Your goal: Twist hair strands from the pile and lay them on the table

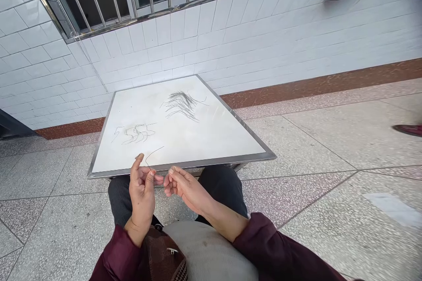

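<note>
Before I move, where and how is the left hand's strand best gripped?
Likely a light fingertip pinch near the free tip, coming from the right. The strand is very thin, and above the left hand it bends so that the tip points right, clear of those fingers.

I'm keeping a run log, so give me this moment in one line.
left hand: pinching thin dark strand | right hand: curled close by, hold unclear | white tabletop: denser strand pile, looser strand group
</note>
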